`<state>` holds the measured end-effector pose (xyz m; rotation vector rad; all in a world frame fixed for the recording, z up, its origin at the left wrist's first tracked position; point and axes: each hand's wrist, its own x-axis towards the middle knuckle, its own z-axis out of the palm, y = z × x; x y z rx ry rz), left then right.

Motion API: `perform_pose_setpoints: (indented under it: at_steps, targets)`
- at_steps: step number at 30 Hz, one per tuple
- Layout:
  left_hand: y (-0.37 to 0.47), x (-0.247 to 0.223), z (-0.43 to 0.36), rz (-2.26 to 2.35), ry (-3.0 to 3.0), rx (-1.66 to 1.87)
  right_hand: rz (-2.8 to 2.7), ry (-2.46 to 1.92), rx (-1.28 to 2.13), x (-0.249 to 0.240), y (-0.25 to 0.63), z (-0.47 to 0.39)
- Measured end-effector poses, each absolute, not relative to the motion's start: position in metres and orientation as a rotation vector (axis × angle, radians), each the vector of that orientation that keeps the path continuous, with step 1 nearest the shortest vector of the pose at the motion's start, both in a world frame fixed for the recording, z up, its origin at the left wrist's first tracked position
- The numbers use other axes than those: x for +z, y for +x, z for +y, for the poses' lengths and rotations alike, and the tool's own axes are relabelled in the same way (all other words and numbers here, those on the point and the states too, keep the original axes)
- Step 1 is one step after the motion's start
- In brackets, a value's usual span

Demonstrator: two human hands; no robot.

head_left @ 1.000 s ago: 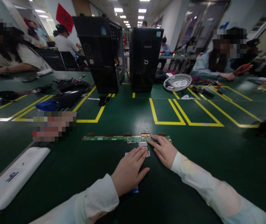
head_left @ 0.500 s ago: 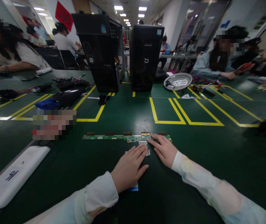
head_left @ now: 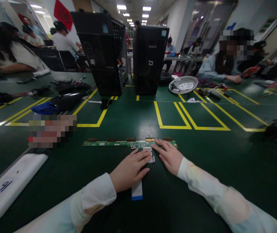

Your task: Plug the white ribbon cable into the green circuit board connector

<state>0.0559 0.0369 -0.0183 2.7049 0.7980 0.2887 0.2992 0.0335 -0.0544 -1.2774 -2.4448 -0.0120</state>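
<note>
A long, narrow green circuit board (head_left: pixel 114 144) with several brown tabs along its far edge lies flat on the table. My right hand (head_left: pixel 171 156) rests its outstretched fingertips on the board's right part, beside a gold-coloured tab. Palm down, my left hand (head_left: pixel 132 170) lies over a white flat ribbon cable (head_left: pixel 137 190), fingers extended at the cable's end near the board's white connector. The cable's blue tip shows below my palm, while its middle is hidden under the hand. Whether the cable is seated in the connector, I cannot tell.
Two black computer towers (head_left: pixel 99 55) stand at the back of the green table (head_left: pixel 189 207). A white oval basket (head_left: pixel 183 84) sits to their right. On the left lie a long white device (head_left: pixel 14 184) and several cables. Other people sit at both sides.
My left hand has shifted slightly left, uncovering more of the ribbon cable below it. My right hand stays on the board. The whole view has shifted slightly.
</note>
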Motion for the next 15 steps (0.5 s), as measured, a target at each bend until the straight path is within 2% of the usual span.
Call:
perform_pose_setpoints:
  at_steps: [15]
  targets:
    - [0.051,-0.011,0.048,0.78,2.71,0.283,-2.479,-1.334,0.006,-0.05,0.299,0.033]
